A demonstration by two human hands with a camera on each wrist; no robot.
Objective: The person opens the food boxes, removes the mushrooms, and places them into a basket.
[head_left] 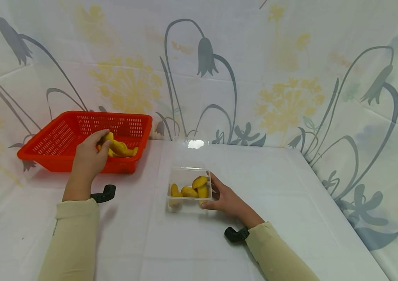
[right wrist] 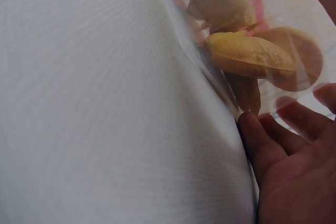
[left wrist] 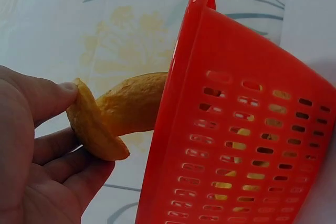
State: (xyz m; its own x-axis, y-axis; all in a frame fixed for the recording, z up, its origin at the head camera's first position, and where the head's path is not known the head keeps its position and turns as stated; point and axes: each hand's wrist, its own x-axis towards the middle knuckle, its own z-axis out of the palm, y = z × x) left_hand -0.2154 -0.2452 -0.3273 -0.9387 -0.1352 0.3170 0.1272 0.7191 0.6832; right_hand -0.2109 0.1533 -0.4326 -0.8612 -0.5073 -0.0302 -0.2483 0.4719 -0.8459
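Yellow mushroom point(left wrist: 126, 106) and its relation to the fingers. The mushroom is at the mouth of the red basket point(head_left: 54, 163), cap in the fingers of the left hand point(head_left: 91, 152), stem directed away from them. Its long axis runs from the fingertips down into the basket's opening, the stem's far end hidden behind the rim in the left wrist view. The thumb presses one side of the cap and the other fingers support the opposite side, so that they pinch the cap alone. Further yellow mushrooms point(head_left: 131, 152) lie in the basket, towards its right end; whether the pinched one touches them cannot be told. The basket stands at the left part of the far edge of the counter point(head_left: 283, 187). To its right, and nearer the counter's near edge, stands a clear plastic box point(head_left: 184, 176), well apart from the basket; its transparent lid point(head_left: 184, 153) is raised on the side facing the counter's far edge. Several mushrooms point(head_left: 189, 192) lie inside, lengthwise in differing directions. The left hand is the nearer to the pinched mushroom; the right hand point(head_left: 228, 201) is at the box, thumb at its near right corner, the other fingers bent about the right wall, slightly parted. Beyond the counter's far edge rises a floral cloth point(head_left: 184, 97), printed with grey bell-shaped flowers and yellow blooms
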